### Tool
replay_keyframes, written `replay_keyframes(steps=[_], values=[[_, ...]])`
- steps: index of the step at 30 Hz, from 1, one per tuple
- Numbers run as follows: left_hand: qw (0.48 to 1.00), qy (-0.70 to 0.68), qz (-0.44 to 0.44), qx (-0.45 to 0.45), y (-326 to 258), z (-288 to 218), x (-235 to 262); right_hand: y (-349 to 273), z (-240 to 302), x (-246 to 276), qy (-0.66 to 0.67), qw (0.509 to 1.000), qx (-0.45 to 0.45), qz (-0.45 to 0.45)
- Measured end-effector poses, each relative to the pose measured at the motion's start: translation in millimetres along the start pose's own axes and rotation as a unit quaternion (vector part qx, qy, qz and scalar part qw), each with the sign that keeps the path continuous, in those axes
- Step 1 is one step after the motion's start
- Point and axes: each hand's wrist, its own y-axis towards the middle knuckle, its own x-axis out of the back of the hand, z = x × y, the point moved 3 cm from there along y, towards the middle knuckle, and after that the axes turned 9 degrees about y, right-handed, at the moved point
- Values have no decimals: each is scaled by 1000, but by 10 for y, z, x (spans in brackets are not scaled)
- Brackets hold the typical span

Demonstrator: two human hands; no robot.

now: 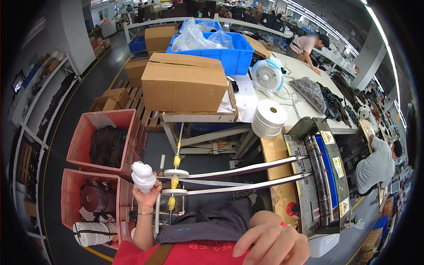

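My left hand (148, 197) is raised at the left of my body, fingers closed round a bunched white wad (143, 176) that looks soft, like wound tape or film. Right beside it stand two white discs (176, 174) on a rod with yellow clamps (175, 182). From them, dark strips with white edging (240, 170) stretch right to a machine with a dark roller (319, 181). My right hand (274, 245) is close in front of my chest, fingers curled toward me. A small red tip (283, 224) shows at its far side; the palm is hidden.
Red crates (70, 148) with dark material and rolls stand at left. A large carton (184, 81) and blue bin (240, 55) are ahead. White rolls (268, 118) and a fan (266, 76) stand at right. Two people (375, 165) (304, 46) work farther right.
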Motion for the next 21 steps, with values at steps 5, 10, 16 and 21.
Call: replay_keyframes(steps=[5, 10, 16, 21], values=[[1000, 3, -15, -11, -26, -47, 28, 67, -73, -15, -6, 998, 56, -18], [998, 17, -49, -44, -83, -162, 200, -43, 41, -18, -4, 998, -65, -10], [995, 7, -63, -74, -133, -232, 255, -91, -6, 28, -23, 1000, -9, 2], [995, 8, -84, -60, -94, -196, 210, -55, 143, -111, -46, 995, -82, -41]])
